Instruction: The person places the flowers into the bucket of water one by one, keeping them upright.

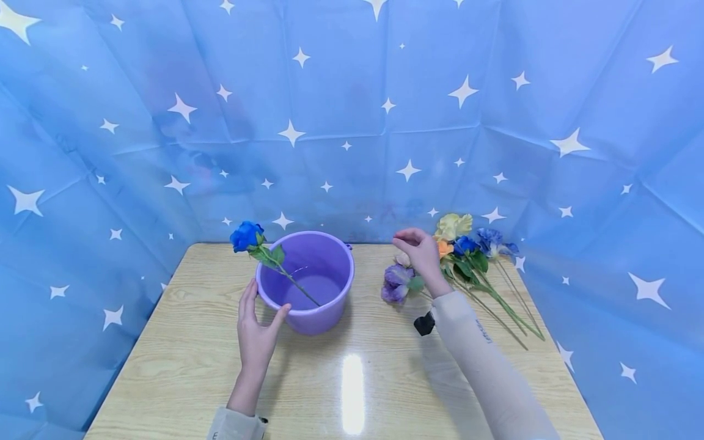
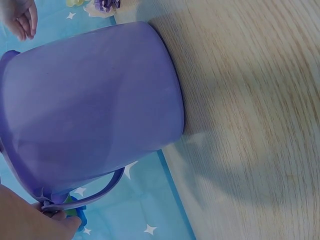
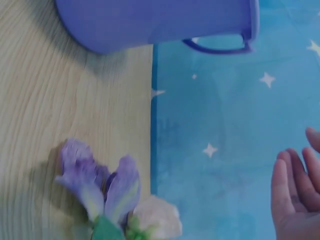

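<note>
A purple bucket (image 1: 321, 319) stands upright on the table, its handle (image 2: 107, 189) hanging down the left side. My left hand (image 1: 260, 336) holds it at the near left rim, fingers along the outer side and thumb at the front edge. One blue rose (image 1: 247, 236) leans in the bucket, bloom over the left rim and stem reaching inside. To the right, my right hand (image 1: 422, 253) is raised with relaxed fingers, holding nothing. Just below that hand are a purple iris (image 1: 395, 287) and a pale flower (image 3: 157, 217), both lying on the table.
More artificial flowers lie at the table's right: a yellow bloom (image 1: 453, 226), an orange one (image 1: 444, 248), a second blue rose (image 1: 465, 245) and a blue-violet flower (image 1: 489, 239). Their stems (image 1: 511, 311) point toward the near right. A starry blue cloth (image 1: 352, 91) hangs behind the wooden table (image 1: 165, 354).
</note>
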The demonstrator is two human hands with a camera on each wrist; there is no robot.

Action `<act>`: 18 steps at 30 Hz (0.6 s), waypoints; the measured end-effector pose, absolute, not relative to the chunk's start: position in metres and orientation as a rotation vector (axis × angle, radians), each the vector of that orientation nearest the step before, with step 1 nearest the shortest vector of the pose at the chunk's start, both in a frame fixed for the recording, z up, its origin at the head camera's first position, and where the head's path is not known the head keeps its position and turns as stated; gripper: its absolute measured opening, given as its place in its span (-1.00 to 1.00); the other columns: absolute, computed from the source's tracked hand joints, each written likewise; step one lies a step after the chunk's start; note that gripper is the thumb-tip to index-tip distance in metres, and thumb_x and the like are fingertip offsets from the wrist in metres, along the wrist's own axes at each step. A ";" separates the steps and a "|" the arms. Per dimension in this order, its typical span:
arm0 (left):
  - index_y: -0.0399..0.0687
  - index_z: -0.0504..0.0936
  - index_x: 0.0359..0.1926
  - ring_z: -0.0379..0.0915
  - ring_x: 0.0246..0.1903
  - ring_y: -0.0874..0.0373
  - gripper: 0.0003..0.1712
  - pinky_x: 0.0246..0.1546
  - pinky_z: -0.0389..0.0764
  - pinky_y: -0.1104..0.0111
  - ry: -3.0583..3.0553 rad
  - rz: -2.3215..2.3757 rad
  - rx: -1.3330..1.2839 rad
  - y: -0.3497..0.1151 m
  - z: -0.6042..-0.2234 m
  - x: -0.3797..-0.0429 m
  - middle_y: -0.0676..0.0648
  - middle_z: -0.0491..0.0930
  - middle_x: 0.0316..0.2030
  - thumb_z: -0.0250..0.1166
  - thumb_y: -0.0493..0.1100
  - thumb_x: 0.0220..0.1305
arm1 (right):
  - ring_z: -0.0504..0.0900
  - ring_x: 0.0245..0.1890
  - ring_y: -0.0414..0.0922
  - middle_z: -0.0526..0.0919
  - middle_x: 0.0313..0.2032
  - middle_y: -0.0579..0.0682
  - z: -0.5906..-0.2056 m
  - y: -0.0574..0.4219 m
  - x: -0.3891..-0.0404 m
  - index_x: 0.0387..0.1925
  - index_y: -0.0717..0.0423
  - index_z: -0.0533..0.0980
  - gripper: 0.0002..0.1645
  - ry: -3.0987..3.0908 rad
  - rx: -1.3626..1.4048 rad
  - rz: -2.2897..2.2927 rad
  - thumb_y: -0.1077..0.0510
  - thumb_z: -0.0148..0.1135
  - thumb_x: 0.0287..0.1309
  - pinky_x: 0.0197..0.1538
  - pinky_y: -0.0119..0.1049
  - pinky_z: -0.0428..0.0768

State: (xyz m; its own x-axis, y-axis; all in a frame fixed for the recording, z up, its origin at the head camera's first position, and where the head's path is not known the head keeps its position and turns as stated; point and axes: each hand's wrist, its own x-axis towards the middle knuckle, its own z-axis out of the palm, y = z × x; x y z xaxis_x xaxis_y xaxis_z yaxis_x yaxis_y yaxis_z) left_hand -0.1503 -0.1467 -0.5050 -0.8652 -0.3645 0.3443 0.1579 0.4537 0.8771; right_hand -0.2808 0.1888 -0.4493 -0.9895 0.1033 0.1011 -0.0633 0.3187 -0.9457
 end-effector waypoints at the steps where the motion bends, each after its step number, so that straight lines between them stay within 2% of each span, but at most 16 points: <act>1: -0.20 0.26 0.47 0.13 0.48 -0.16 0.02 0.50 0.22 -0.13 -2.216 -1.415 0.174 -0.147 -0.505 -0.150 -0.16 0.23 0.48 0.56 -0.08 0.05 | 0.61 -0.24 -0.37 0.70 -0.01 0.19 -0.450 0.192 -0.280 -0.03 0.17 0.63 -0.62 -2.433 -0.052 1.756 0.00 0.37 0.24 0.03 -0.29 0.67; 5: -0.19 0.26 0.47 0.13 0.48 -0.15 0.02 0.50 0.23 -0.12 -2.214 -1.413 0.171 -0.147 -0.506 -0.150 -0.16 0.23 0.48 0.56 -0.08 0.05 | 0.61 -0.23 -0.36 0.70 -0.02 0.15 -0.455 0.204 -0.276 -0.03 0.15 0.63 -0.63 -2.441 -0.093 1.734 0.01 0.37 0.24 0.03 -0.24 0.68; 9: -0.19 0.26 0.47 0.14 0.47 -0.16 0.02 0.50 0.23 -0.12 -2.210 -1.406 0.163 -0.148 -0.506 -0.149 -0.16 0.24 0.47 0.56 -0.06 0.05 | 0.60 -0.27 -0.41 0.72 -0.07 0.12 -0.461 0.213 -0.274 -0.06 0.16 0.64 -0.66 -2.448 -0.131 1.695 0.03 0.38 0.23 -0.11 -0.49 0.63; 15: -0.20 0.27 0.46 0.14 0.47 -0.16 0.02 0.50 0.23 -0.12 -2.209 -1.403 0.157 -0.148 -0.506 -0.150 -0.16 0.24 0.48 0.56 -0.05 0.04 | 0.61 -0.32 -0.43 0.73 -0.10 0.18 -0.468 0.225 -0.272 -0.10 0.21 0.65 -0.69 -2.407 -0.152 1.681 0.10 0.41 0.19 -0.19 -0.59 0.62; 18: -0.21 0.27 0.46 0.15 0.47 -0.16 0.02 0.50 0.23 -0.11 -2.202 -1.404 0.152 -0.147 -0.506 -0.150 -0.17 0.24 0.47 0.56 -0.06 0.05 | 0.60 -0.31 -0.44 0.74 -0.10 0.12 -0.473 0.230 -0.270 -0.08 0.21 0.65 -0.69 -2.425 -0.179 1.649 0.11 0.39 0.21 -0.19 -0.61 0.62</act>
State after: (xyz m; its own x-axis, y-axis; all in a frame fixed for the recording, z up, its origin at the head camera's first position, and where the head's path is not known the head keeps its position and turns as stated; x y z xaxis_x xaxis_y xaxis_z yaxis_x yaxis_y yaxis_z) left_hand -0.1500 -0.1471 -0.5064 -0.8587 -0.3606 0.3641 0.1779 0.4565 0.8718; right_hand -0.2704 0.2303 -0.4726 -0.9720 0.2132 0.0991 -0.0137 0.3694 -0.9291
